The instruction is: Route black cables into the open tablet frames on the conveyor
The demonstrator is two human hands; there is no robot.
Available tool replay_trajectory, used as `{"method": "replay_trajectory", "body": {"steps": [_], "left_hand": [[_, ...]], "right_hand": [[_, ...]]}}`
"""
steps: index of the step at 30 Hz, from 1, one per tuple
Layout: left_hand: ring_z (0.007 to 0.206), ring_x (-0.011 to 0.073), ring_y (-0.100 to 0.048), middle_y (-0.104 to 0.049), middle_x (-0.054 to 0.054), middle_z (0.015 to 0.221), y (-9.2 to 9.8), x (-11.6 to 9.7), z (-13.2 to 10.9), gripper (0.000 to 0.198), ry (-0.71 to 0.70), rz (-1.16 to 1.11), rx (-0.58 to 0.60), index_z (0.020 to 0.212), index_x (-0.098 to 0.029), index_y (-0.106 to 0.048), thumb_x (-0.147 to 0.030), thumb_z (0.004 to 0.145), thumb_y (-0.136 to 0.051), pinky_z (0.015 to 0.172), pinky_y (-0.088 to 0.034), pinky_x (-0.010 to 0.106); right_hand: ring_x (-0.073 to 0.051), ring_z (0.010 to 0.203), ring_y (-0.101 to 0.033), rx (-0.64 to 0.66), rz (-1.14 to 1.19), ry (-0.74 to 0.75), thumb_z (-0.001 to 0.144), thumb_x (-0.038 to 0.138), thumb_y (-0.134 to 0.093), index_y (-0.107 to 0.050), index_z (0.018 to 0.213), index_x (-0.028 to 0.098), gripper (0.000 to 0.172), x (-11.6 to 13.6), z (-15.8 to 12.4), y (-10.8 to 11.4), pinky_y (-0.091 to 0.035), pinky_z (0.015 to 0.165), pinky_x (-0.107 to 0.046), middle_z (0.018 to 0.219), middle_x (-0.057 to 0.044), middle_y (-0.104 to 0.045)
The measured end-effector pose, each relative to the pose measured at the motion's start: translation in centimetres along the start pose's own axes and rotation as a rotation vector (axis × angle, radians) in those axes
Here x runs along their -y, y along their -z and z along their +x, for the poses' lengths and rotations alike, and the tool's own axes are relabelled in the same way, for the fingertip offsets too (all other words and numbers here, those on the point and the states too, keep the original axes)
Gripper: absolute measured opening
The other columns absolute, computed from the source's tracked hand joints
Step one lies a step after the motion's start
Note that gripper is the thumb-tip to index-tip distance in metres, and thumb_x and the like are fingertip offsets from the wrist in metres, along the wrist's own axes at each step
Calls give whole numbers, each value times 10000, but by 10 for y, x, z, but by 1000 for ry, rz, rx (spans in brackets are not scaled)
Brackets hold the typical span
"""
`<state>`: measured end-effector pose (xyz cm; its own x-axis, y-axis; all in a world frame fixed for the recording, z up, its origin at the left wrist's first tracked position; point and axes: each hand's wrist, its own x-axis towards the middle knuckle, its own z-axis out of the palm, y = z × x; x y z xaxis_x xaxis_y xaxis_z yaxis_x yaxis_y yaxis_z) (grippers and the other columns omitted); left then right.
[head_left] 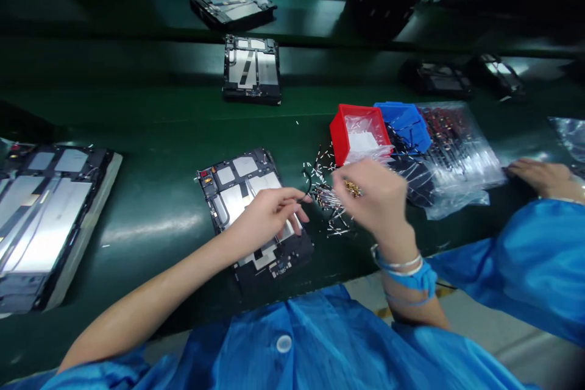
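Observation:
My left hand is over an opened tablet-like device with silver battery plates, a dark frame and an exposed circuit board at its near end. Thumb and forefinger pinch a short thin black cable, which curves up past the device's right edge. To the right, my right hand is raised near a pile of small metal-ended cables. Motion blurs it; the fingers look bent, and whether they hold anything is hidden.
A red bin and a blue bin stand behind the pile, beside a clear bag of cables. Another opened device lies left; one more lies ahead. A co-worker's hand rests at the right.

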<state>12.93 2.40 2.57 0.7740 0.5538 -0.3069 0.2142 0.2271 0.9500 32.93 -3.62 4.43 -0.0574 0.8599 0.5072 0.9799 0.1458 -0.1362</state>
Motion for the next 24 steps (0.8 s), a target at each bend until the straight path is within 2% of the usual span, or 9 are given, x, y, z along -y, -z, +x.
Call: {"method": "replay_trajectory", "body": {"steps": [2, 4, 6, 8, 9, 12, 15, 18, 24], "left_hand": [[600, 174, -687, -697, 70, 795, 4, 2, 4, 236, 67, -189, -8, 1079, -137, -544, -158, 863, -453, 404, -456, 198], [584, 182, -690, -698, 69, 785, 7, 3, 7, 229, 75, -286, -45, 1076, -145, -477, -150, 847, -484, 405, -473, 200], [544, 177, -680, -698, 65, 779, 7, 5, 9, 235, 55, -325, -78, 1045, -164, -425, -148, 831, -519, 392, -464, 188], [525, 174, -673, -687, 49, 739, 7, 8, 10, 252, 21, -341, -100, 1029, -175, -394, -160, 826, -543, 383, -451, 174], [533, 178, -675, -675, 36, 708, 6, 9, 10, 263, 1, -352, -107, 1031, -177, -386, -167, 826, -551, 392, -459, 175], [622, 194, -693, -645, 14, 667, 4, 12, 11, 305, -49, -402, -113, 1066, -170, -388, -154, 817, -565, 478, -528, 212], [702, 173, -687, -665, 35, 752, 3, 14, 10, 364, -53, -436, -87, 1132, -158, -407, -90, 805, -552, 586, -570, 244], [758, 152, -676, -684, 64, 860, 2, 16, 9, 442, -56, -432, -49, 1229, -148, -409, -40, 812, -507, 689, -569, 257], [908, 165, -655, -689, 109, 1030, 0, 22, 7, 665, -149, -197, -52, 1441, -149, -313, 24, 807, -414, 823, -518, 289]], "right_hand": [[-196, 686, -587, -131, -158, -215, 845, 217, -516, -684, 775, 194, 183, -24, 8, 0, -435, 625, -338, 704, -62, -671], [-240, 779, -613, -179, -204, -287, 819, 222, -562, -698, 933, 171, 184, -30, 13, -2, -447, 644, -367, 857, -105, -700], [-229, 815, -630, -209, -81, -183, 833, 214, -585, -691, 963, 180, 171, -17, 12, -7, -477, 692, -367, 900, -93, -713], [-168, 773, -637, -109, 170, 18, 865, 185, -575, -684, 886, 215, 115, 9, 7, -15, -504, 722, -322, 835, -33, -725], [-157, 775, -635, -54, 264, 65, 868, 174, -579, -680, 870, 208, 107, 22, 4, -20, -513, 713, -306, 839, -32, -727], [-151, 736, -620, -29, 359, 94, 869, 147, -573, -672, 821, 179, 114, 46, -3, -32, -521, 665, -292, 805, -49, -726], [-149, 723, -616, -15, 360, 94, 858, 120, -567, -672, 815, 162, 121, 48, -5, -34, -525, 664, -289, 797, -55, -725], [-158, 736, -609, 6, 253, 141, 849, 151, -576, -680, 840, 165, 105, 45, -4, -29, -515, 642, -279, 828, -49, -731], [-164, 715, -592, 68, 19, 231, 854, 176, -562, -692, 783, 147, 150, 49, -2, -20, -449, 592, -265, 793, -46, -724]]}}
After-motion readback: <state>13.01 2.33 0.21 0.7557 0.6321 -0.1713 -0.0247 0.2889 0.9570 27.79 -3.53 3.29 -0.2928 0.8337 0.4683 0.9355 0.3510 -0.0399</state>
